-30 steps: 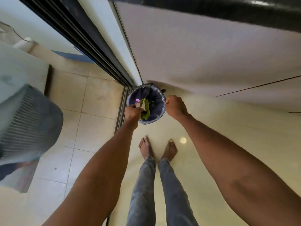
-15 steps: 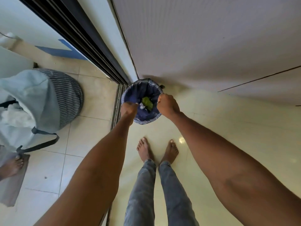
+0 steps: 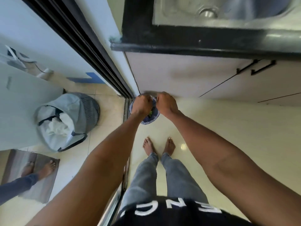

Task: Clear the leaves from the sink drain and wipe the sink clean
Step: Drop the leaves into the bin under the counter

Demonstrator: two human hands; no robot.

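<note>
Both hands moved together over the bin (image 3: 149,119); left hand (image 3: 142,104) and right hand (image 3: 166,102) grip closed, contents unclear. Leaves (image 3: 150,113) in bin, sink (image 3: 228,12) above on worktop (image 3: 203,41)

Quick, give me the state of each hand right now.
Left hand: closed in a fist over the bin; whether it grips anything cannot be told.
Right hand: closed over the bin too; contents cannot be told.
</note>
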